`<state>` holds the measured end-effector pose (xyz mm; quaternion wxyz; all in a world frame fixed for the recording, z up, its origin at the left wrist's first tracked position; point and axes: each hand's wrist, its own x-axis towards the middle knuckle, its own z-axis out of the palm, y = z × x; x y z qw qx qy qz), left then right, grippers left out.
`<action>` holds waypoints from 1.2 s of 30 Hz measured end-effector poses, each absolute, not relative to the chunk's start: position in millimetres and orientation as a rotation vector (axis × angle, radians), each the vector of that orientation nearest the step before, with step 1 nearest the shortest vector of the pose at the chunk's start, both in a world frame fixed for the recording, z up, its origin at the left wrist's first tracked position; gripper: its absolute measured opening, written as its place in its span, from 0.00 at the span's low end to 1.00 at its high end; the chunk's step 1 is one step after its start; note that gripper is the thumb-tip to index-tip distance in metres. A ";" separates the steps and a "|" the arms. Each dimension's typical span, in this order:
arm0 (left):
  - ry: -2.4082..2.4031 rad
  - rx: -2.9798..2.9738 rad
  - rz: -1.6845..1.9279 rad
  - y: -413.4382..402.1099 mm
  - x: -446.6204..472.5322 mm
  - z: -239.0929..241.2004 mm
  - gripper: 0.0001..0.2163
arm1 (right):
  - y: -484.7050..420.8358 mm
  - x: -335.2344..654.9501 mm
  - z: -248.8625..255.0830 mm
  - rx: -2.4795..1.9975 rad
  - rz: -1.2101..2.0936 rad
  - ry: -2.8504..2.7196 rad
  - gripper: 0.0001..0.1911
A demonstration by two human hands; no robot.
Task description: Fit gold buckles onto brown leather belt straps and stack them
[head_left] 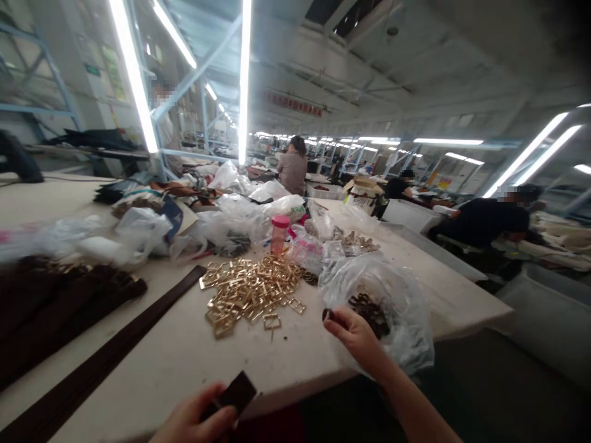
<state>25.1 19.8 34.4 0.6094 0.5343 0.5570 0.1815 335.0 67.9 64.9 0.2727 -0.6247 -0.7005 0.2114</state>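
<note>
My left hand [196,419] is at the bottom edge, fingers closed on the end of a dark brown belt strap [236,392]. My right hand [353,335] is raised over the table's near edge, pinching a small dark loop [327,315] between thumb and fingers. Just beyond it lies a clear plastic bag [392,307] holding more dark loops [369,307]. A heap of gold-coloured metal buckles [249,292] is spread on the white table [184,344] ahead of me. A long dark brown belt [106,363] runs diagonally across the table to the left.
A pile of dark belts [55,301] lies at the far left. A pink-capped bottle [279,234] stands behind the buckles among many plastic bags [221,221]. Other people [484,221] work at tables to the right and at the back [293,166].
</note>
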 end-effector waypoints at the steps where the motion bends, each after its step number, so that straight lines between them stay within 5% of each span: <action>1: 1.250 1.251 0.442 18.9 26.9 37.8 0.16 | 57.6 308.6 64.5 -1.510 0.754 -1.930 0.17; 7: 1.234 1.350 0.575 9.5 15.7 47.2 0.12 | 18.8 204.6 45.2 -1.156 1.476 -1.718 0.18; 23: 1.174 1.286 0.567 -4.3 6.6 32.8 0.08 | 15.2 171.3 18.3 -1.232 1.532 -1.430 0.16; 36: 1.113 1.221 0.597 -10.1 -10.2 43.2 0.28 | -8.7 152.3 11.4 -1.127 1.670 -0.952 0.19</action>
